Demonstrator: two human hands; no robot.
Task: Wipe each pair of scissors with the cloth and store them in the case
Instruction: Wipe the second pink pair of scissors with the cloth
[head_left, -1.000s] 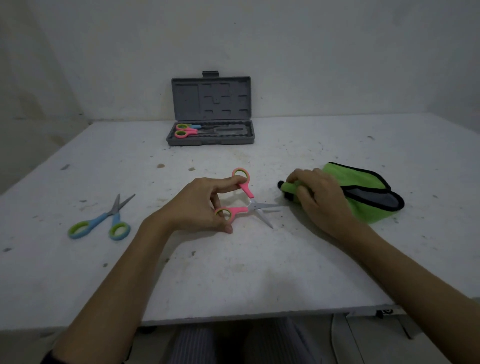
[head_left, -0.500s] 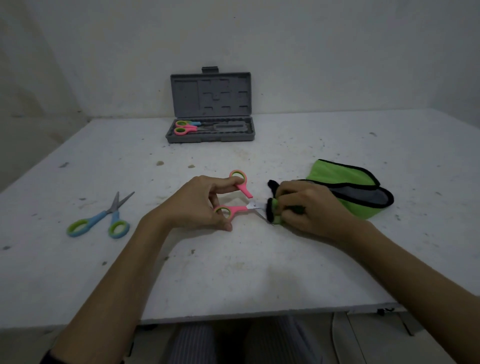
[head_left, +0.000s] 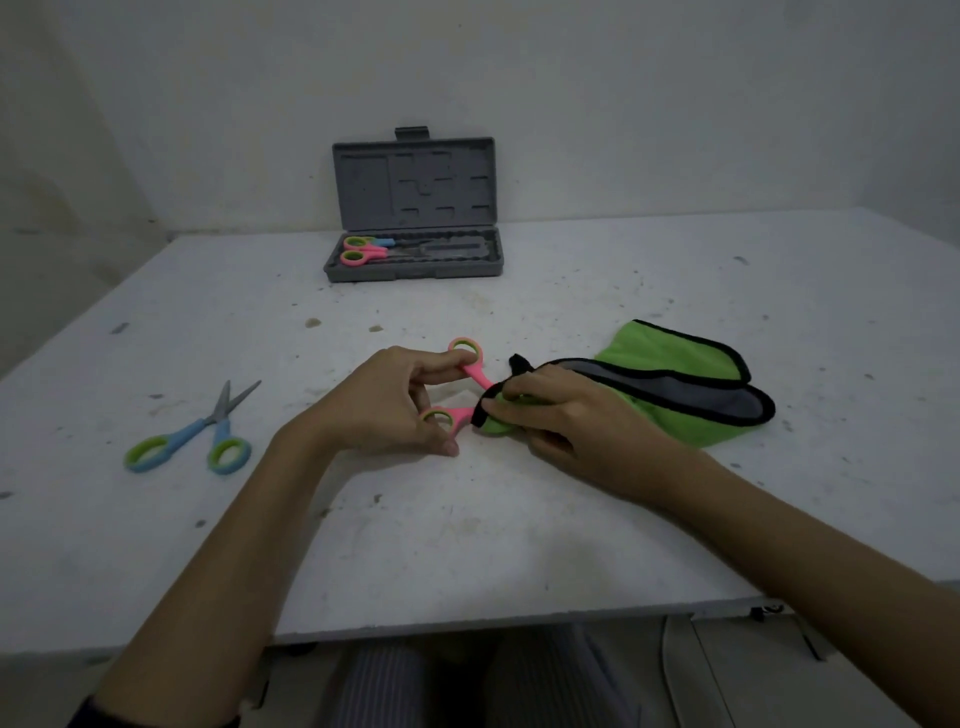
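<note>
My left hand holds the pink scissors at mid-table, a finger in the far green-lined ring and the thumb at the near ring, handles spread apart. My right hand grips a bunched end of the green cloth and presses it over the blades, which are hidden under the fabric. The cloth has a black trim and a grey inner side and trails off to the right. A blue pair of scissors lies on the table to the left. The grey case stands open at the back with two pairs inside.
The white table is speckled with small bits of dirt. Its front edge runs just above my striped trouser legs. A plain wall rises right behind the case.
My right hand has dragged the cloth leftward from beside the blades onto them, covering them up to the handles. My left hand has kept its hold on the pink scissors.
</note>
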